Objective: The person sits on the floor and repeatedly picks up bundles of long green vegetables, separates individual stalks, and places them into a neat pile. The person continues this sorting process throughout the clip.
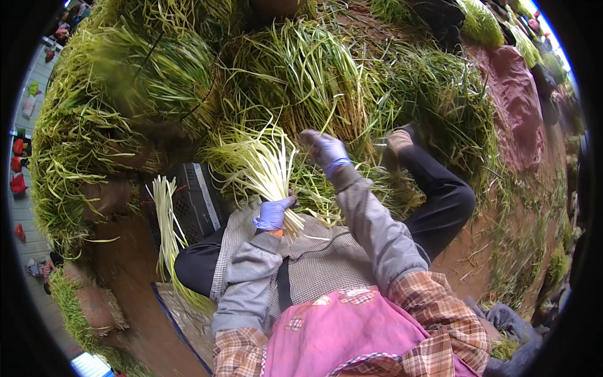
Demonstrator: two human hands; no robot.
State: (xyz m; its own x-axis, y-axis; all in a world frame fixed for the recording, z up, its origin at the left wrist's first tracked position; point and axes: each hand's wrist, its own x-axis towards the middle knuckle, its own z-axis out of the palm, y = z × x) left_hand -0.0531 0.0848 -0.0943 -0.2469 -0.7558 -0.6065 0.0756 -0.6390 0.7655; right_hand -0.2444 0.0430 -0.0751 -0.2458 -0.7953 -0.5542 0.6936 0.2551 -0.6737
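Note:
My left hand (pixel 273 214), in a purple glove with a dirt-darkened thumb, grips a bunch of pale chive-like stalks (pixel 268 174) over my lap. Their white ends stick out below the fist, and the yellow-green leaves fan up and away. My right hand (pixel 327 150), gloved the same way, is raised to the right of the bunch, apart from it. Its fingers are curled and blurred, so whether it pinches a stalk cannot be told. Beyond it stands a heap of green stalks (pixel 311 85) with brownish lower ends. Loose leaves (pixel 311 188) lie between my hands and the heap.
At my left knee is a black plastic crate (pixel 193 202), with another pale bunch (pixel 165 212) beside it. Tall leaf piles (pixel 70 155) rise on the left. A pink sheet (pixel 513 103) lies at the right. My bent leg (pixel 438 198) borders the work area.

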